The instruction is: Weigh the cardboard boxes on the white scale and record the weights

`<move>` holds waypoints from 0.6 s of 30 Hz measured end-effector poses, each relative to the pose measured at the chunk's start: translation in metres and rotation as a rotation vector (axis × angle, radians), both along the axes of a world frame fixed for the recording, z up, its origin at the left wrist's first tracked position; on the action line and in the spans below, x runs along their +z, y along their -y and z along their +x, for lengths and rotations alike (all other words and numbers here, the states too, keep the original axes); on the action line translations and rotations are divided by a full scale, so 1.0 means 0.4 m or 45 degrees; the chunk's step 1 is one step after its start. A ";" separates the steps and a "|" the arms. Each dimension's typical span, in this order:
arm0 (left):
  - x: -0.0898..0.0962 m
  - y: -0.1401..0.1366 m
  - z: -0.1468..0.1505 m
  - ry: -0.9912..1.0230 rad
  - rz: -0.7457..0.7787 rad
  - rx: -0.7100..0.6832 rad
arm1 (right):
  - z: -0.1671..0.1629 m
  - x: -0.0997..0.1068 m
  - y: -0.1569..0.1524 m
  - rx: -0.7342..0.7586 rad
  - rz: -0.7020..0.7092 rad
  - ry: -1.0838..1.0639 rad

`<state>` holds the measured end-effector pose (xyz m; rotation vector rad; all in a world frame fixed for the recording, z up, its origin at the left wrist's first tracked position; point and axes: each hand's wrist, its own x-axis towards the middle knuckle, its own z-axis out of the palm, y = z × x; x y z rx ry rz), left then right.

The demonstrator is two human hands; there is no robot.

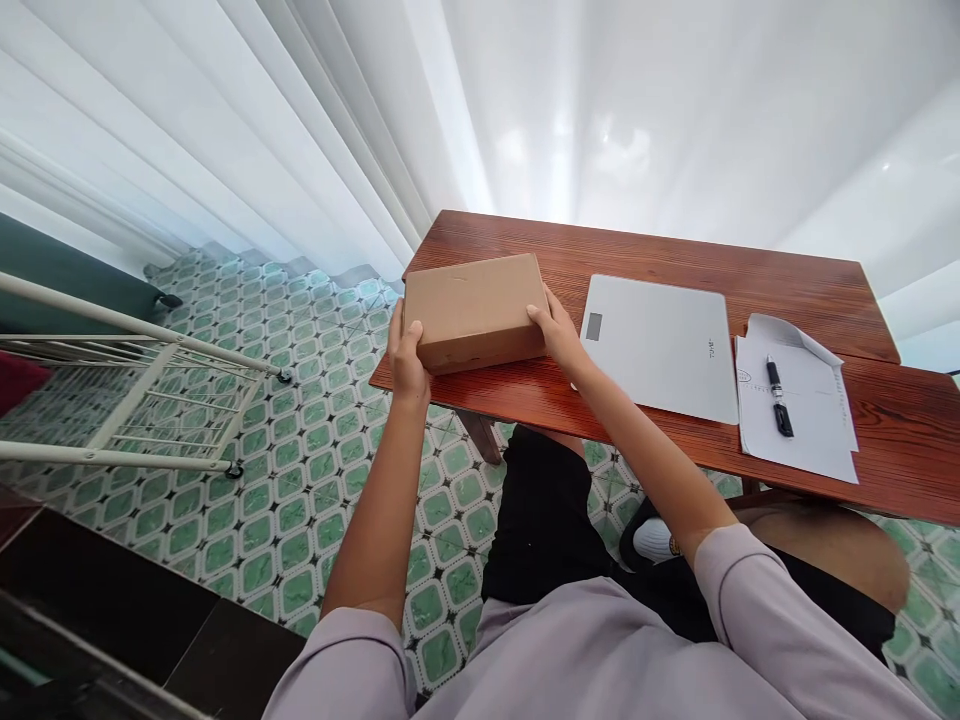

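A closed brown cardboard box is at the left end of the wooden table, slightly tilted in view. My left hand grips its left end, thumb on the near corner and fingers behind the side. On the box's right end is my right hand, with its thumb on top near the edge and fingers round the side. Whether the box's underside touches the table is hidden. Just right of my right hand lies a flat, pale grey digital scale with a small dark display; nothing rests on it.
Paper sheets with a curled top edge lie right of the scale, a black marker on them. The wooden table stands before a white curtain. A white wheeled rack is on the green tiled floor at left.
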<state>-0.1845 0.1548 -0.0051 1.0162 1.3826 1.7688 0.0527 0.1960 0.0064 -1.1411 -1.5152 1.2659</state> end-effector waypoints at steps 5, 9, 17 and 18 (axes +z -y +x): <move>0.066 0.013 -0.002 -0.177 0.260 0.290 | 0.076 0.037 0.007 -0.077 0.042 0.014; 0.163 0.035 0.057 -0.423 0.536 0.323 | 0.190 0.087 0.025 -0.161 0.206 -0.001; 0.304 0.048 0.342 -0.613 0.648 -0.035 | 0.442 0.165 0.093 -0.352 0.374 0.128; 0.309 0.049 0.384 -0.616 0.679 -0.094 | 0.473 0.169 0.101 -0.387 0.386 0.159</move>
